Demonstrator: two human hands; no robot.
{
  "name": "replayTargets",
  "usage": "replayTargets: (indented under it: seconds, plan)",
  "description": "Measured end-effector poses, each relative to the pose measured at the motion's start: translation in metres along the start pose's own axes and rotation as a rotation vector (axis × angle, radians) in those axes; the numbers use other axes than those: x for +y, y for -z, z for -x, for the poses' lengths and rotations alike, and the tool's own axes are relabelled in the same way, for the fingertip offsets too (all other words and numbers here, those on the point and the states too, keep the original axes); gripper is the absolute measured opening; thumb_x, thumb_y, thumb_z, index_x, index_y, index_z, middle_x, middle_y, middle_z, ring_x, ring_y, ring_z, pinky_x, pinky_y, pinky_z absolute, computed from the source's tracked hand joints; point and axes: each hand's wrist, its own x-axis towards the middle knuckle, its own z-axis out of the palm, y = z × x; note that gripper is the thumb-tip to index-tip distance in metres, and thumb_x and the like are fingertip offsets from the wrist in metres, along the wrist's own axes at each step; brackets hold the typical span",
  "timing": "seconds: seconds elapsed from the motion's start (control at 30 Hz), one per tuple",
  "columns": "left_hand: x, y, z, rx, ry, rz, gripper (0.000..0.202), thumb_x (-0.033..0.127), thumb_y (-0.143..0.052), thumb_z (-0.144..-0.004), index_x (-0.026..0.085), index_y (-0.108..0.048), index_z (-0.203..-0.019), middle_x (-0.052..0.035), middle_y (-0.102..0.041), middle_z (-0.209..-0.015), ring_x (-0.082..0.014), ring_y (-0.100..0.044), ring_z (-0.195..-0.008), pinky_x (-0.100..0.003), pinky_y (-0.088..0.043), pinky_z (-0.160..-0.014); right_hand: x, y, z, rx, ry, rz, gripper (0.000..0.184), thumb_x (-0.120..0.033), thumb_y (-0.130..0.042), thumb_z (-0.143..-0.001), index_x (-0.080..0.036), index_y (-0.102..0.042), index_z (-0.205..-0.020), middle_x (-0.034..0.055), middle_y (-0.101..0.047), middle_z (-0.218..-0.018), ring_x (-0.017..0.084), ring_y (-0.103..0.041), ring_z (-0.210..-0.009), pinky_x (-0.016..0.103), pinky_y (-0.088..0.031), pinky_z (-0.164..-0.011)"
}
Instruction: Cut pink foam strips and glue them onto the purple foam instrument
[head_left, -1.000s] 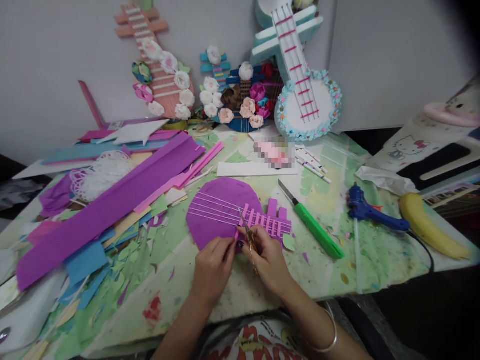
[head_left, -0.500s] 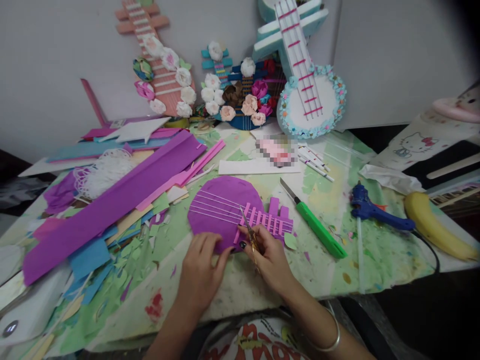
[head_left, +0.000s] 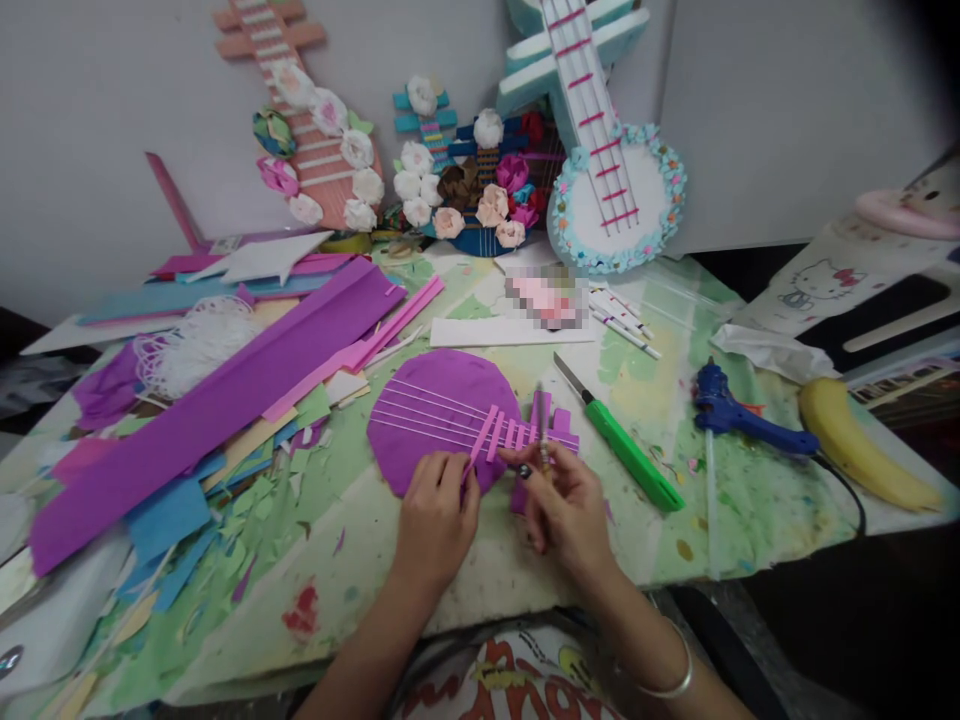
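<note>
Here, pressed together, the left hand's (head_left: 442, 505) thumb and fingers pinch the lower end of a pink strip (head_left: 481, 438), which slants across the purple instrument (head_left: 450, 385) just beside the shorter bars on its neck. The right hand (head_left: 570, 500) is closed around slim scissors (head_left: 544, 425), points upward over the neck; blur hides whether the 2 blades are apart. The purple instrument lies flat on the stained green tablecloth (head_left: 337, 590), directly in front of the person, with about 4 white strings running along its round body.

Near its right side, a green utility knife (head_left: 634, 455) lies with its blade out. Farther right are a blue glue gun (head_left: 731, 412) and a banana (head_left: 862, 445). Behind the round body lies a white strip (head_left: 510, 332). To the left, a long purple sheet (head_left: 225, 400) lies beside a tangle of white cord (head_left: 199, 350). At the back, a salmon instrument (head_left: 322, 165) and a pale blue instrument (head_left: 615, 200) lean near the wall.
</note>
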Motion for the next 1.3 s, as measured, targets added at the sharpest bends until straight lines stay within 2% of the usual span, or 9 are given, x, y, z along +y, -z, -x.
replayTargets:
  seconds: [0.07,0.17,0.3,0.37,0.5,0.7,0.97,1.07,1.3]
  plan:
    - [0.001,-0.001,0.0,0.017,-0.002,0.0,0.009,0.012,-0.05,-0.084,0.016,-0.056,-0.09,-0.0071,-0.059,-0.081,-0.0202,-0.056,-0.078,-0.033,-0.046,-0.071,-0.009,0.013,0.004,0.086,0.005,0.014,0.031,-0.046,-0.064,-0.076,-0.02,-0.053,-0.088,-0.0003,-0.066,-0.071,0.003,-0.035,-0.024,0.018,-0.022,-0.023]
    - [0.001,-0.002,0.0,0.037,-0.008,0.001,0.012,0.012,-0.05,-0.084,0.015,-0.056,-0.094,-0.0072,-0.06,-0.083,-0.0199,-0.056,-0.078,-0.033,-0.047,-0.072,-0.02,0.028,0.01,0.114,0.017,0.146,0.028,-0.042,-0.068,-0.072,-0.017,-0.058,-0.082,-0.0044,-0.055,-0.05,0.005,-0.036,-0.025,0.018,-0.025,-0.025]
    - [0.001,-0.003,-0.001,0.045,-0.015,-0.001,0.017,0.011,-0.051,-0.083,0.016,-0.056,-0.098,-0.0068,-0.06,-0.083,-0.0196,-0.057,-0.078,-0.033,-0.048,-0.072,-0.018,0.038,0.017,0.101,0.082,0.312,0.022,-0.034,-0.071,-0.067,-0.015,-0.065,-0.077,0.0011,-0.061,-0.059,0.01,-0.05,-0.044,0.022,-0.04,-0.041]
    - [0.001,-0.003,-0.002,0.042,-0.019,-0.001,0.017,0.011,-0.051,-0.083,0.016,-0.057,-0.098,-0.0068,-0.06,-0.082,-0.0195,-0.057,-0.078,-0.032,-0.048,-0.072,-0.013,0.04,0.02,0.084,0.093,0.361,0.023,-0.034,-0.071,-0.067,-0.014,-0.066,-0.077,0.0028,-0.062,-0.063,0.012,-0.052,-0.052,0.024,-0.042,-0.047]
    - [0.0,-0.002,-0.003,0.047,-0.019,-0.005,0.018,0.011,-0.051,-0.083,0.015,-0.059,-0.098,-0.007,-0.06,-0.081,-0.0193,-0.057,-0.078,-0.032,-0.048,-0.071,-0.01,0.043,0.024,0.007,0.037,0.442,0.025,-0.038,-0.068,-0.07,-0.014,-0.065,-0.074,0.0008,-0.056,-0.06,0.012,-0.045,-0.053,0.025,-0.036,-0.049]
    - [-0.003,-0.003,-0.001,0.068,-0.036,0.006,0.017,0.012,-0.053,-0.083,0.013,-0.061,-0.098,-0.0074,-0.061,-0.082,-0.0187,-0.056,-0.076,-0.031,-0.048,-0.071,-0.012,0.041,0.024,-0.151,-0.079,0.599,0.023,-0.036,-0.063,-0.073,-0.013,-0.065,-0.071,-0.004,-0.038,-0.055,0.009,-0.03,-0.054,0.023,-0.024,-0.048]
    - [-0.005,-0.005,0.0,0.123,-0.023,0.085,0.012,0.012,-0.057,-0.082,0.014,-0.063,-0.092,-0.0057,-0.061,-0.08,-0.0168,-0.057,-0.075,-0.029,-0.048,-0.071,-0.018,0.033,0.01,-0.349,-0.232,0.666,0.028,-0.032,-0.058,-0.073,-0.016,-0.043,-0.055,-0.0051,-0.027,-0.056,0.008,-0.024,-0.056,0.023,-0.016,-0.047]
    - [-0.005,-0.005,-0.001,0.139,-0.014,0.11,0.009,0.012,-0.057,-0.082,0.014,-0.063,-0.089,-0.0054,-0.062,-0.079,-0.0163,-0.057,-0.074,-0.028,-0.048,-0.07,-0.017,0.034,0.005,-0.371,-0.281,0.654,0.03,-0.033,-0.058,-0.072,-0.017,-0.041,-0.054,-0.0053,-0.026,-0.055,0.007,-0.023,-0.053,0.022,-0.015,-0.046]
    - [-0.003,-0.002,-0.002,0.138,0.035,0.163,0.009,0.013,-0.056,-0.082,0.014,-0.064,-0.086,-0.0052,-0.063,-0.077,-0.0153,-0.058,-0.071,-0.027,-0.048,-0.069,-0.021,0.031,-0.002,-0.383,-0.398,0.566,0.027,-0.035,-0.061,-0.069,-0.016,-0.049,-0.056,-0.0068,-0.031,-0.047,0.005,-0.026,-0.042,0.021,-0.014,-0.04]
